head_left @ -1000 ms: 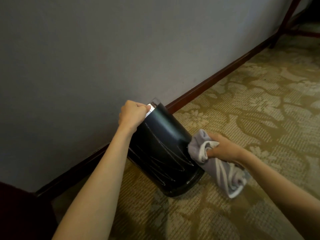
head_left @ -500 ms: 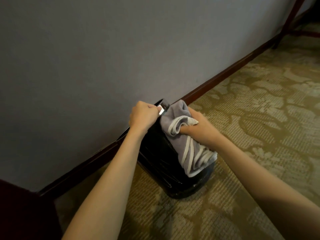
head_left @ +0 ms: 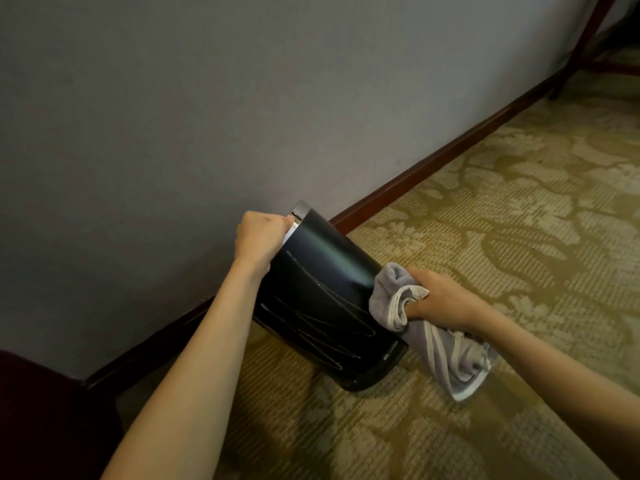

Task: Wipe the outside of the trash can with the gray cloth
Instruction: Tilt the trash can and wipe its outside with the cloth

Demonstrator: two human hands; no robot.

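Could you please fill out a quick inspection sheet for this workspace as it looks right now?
Surface: patterned olive and beige carpet, no spills seen.
Job's things: black trash can tilted toward the wall, base edge on the carpet, wet streaks on its side; gray cloth with pale stripes bunched against the can's lower right side, its tail trailing onto the carpet.
Clutter: nothing seen.
Hands: left hand gripping the can's rim; right hand closed on the cloth.
Cables: nothing seen.
Surroundings: gray wall with dark red baseboard; dark red furniture at lower left; wooden legs at upper right.
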